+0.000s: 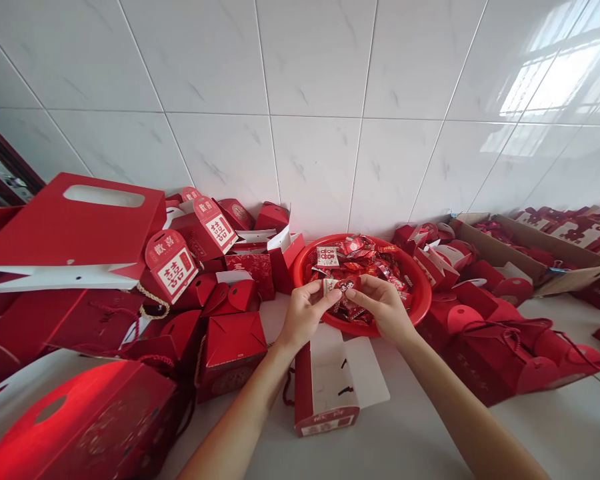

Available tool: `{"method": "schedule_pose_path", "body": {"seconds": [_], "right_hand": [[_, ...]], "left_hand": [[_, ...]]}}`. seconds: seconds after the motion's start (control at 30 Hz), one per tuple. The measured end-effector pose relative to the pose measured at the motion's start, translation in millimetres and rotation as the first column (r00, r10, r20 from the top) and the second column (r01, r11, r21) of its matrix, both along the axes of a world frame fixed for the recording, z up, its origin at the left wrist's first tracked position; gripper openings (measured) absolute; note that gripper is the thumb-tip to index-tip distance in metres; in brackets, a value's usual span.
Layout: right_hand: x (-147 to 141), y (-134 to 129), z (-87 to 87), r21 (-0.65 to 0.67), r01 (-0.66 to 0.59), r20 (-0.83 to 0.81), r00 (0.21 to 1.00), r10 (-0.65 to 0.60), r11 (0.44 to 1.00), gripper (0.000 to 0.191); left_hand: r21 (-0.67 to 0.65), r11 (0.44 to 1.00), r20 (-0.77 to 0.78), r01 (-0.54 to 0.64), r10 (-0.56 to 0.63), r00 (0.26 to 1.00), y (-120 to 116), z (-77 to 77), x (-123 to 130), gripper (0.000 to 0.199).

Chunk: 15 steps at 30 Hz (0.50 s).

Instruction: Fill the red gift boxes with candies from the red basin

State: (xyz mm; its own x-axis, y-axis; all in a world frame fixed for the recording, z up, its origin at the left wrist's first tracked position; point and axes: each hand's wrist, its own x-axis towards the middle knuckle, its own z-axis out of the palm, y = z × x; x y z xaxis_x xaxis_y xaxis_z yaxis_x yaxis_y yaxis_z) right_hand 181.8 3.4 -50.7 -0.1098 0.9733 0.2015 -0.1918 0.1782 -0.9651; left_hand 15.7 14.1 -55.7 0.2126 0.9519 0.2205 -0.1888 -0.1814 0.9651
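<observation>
Between the fingertips of both hands is a small red-wrapped candy (347, 285) with a printed figure on it. My left hand (301, 313) pinches its left end, and my right hand (386, 308) pinches the right end. Both hands hover over the front of a round red plastic basket (422, 303), which holds many red-wrapped candies (360, 247). Just below the hands lies an open red gift box (304, 393) with a white inside. Its white flap (367, 377) spreads to the right, and no candy shows inside the visible part.
Red gift boxes and bags (233, 353) crowd the left side, a large red bag (75, 227) among them. More red boxes (500, 347) lie at the right, before a cardboard carton (530, 247). A white tiled wall (310, 160) stands behind the white surface (330, 460).
</observation>
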Motion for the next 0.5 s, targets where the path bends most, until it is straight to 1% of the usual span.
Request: {"method": "schedule_pose_path", "body": {"seconds": [0.13,0.27,0.5], "right_hand": [[0.7,-0.8,0.1,0.000,-0.028,0.020,0.999,0.028,1.000,0.035],[1.2,0.0,-1.1,0.017,-0.030,0.041,0.999,0.029,0.999,0.035],[-2.1,0.7,-5.2,0.013,-0.038,0.044,0.998,0.037,0.999,0.035]], "left_hand": [[0.026,1.000,-0.024,-0.015,0.016,1.000,0.6,-0.3,-1.0,0.029],[0.051,0.999,-0.065,-0.003,0.006,0.998,1.4,0.7,-2.2,0.027],[0.052,0.998,-0.080,-0.030,0.034,0.996,1.7,-0.7,-2.6,0.035]]}}
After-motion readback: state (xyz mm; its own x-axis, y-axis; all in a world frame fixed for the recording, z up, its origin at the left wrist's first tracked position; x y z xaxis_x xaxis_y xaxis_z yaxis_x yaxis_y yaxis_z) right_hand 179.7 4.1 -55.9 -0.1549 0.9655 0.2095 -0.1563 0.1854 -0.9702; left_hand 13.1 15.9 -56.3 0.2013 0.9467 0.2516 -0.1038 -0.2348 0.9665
